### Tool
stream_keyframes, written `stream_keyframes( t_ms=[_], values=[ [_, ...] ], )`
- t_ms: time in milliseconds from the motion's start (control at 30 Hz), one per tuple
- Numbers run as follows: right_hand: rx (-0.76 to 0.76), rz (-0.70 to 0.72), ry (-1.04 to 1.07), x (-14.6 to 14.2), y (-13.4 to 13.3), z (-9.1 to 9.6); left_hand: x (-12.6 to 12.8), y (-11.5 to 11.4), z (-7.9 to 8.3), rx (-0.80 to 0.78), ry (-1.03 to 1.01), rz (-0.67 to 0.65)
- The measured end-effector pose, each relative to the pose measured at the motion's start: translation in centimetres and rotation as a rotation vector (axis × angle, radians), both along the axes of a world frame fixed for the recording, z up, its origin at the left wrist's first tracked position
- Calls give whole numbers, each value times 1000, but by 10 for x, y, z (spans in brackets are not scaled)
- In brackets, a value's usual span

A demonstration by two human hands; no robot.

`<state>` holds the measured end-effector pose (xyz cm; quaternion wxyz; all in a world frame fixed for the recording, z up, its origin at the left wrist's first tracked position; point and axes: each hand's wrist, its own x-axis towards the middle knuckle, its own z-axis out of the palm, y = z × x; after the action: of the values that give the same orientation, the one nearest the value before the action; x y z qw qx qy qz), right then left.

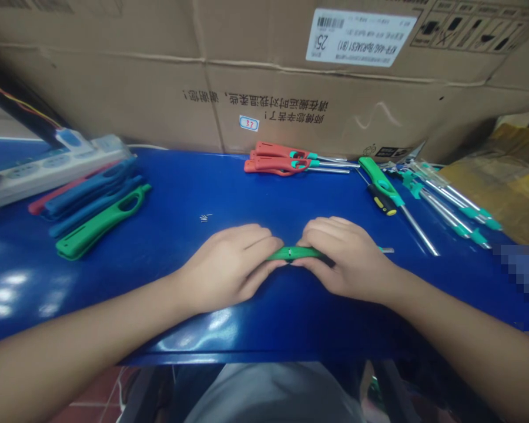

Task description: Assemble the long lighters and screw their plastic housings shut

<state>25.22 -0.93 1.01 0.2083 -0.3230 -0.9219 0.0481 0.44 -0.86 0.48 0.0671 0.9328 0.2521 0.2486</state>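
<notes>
Both my hands press on one green lighter that lies on the blue table in front of me. My left hand is closed over its left end, my right hand is closed over its right part. A short metal tip sticks out past my right hand. Only the middle of the green body shows between my fingers.
Green, blue and red handle shells lie at the left beside a power strip. Red lighters lie at the back centre, a green lighter and several metal-tube parts at the right. A cardboard box walls the back. Small metal bits lie mid-table.
</notes>
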Motion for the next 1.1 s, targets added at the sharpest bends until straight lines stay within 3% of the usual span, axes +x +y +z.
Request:
stream_keyframes(
  t_ms=[167,400,667,733,800,900,967,1100],
  values=[
    [-8,-3,5,0,-2,1,2,-2,1,11,8,6],
    [-79,-100,36,5,4,-2,-2,12,-4,-326,-201,118],
    [-76,-117,50,11,7,3,-4,16,-4,-368,-300,78],
    [-78,-130,64,13,8,5,-2,14,-2,-488,-370,158],
    [-73,-143,49,15,10,5,1,14,-1,-718,-438,231],
    [-101,-137,-12,18,13,2,2,17,-3,-990,-474,226],
    [-136,-116,-33,19,14,1,0,18,-4,-912,-433,208],
    [-185,-40,-60,17,13,1,-7,17,-5,-366,-203,99]
  ],
)
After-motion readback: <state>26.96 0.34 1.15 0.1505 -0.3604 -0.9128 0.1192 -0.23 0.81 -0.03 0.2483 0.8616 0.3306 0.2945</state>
